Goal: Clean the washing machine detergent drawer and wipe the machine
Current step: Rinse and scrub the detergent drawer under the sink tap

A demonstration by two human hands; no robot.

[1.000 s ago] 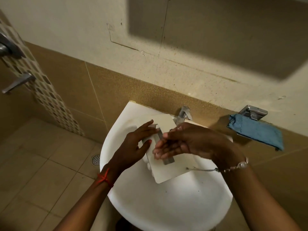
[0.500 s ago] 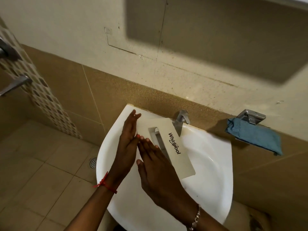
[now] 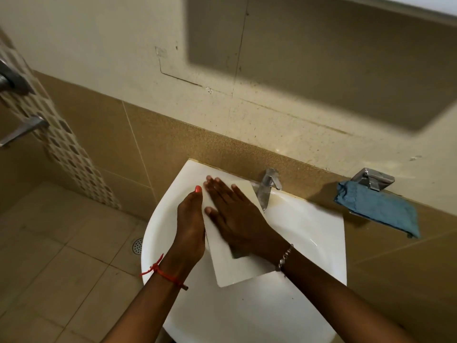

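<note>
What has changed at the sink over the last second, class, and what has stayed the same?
The right hand slid up the white drawer panel towards the tap, flat, now covering the logo. The left hand stayed against the panel's left edge. The blue cloth and sink are unchanged.

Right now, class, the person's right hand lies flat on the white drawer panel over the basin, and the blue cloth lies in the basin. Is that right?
One slip: the blue cloth lies on the chrome wall holder right of the basin, not in it, as the head view shows. The right hand does lie flat on the white drawer panel.
</note>
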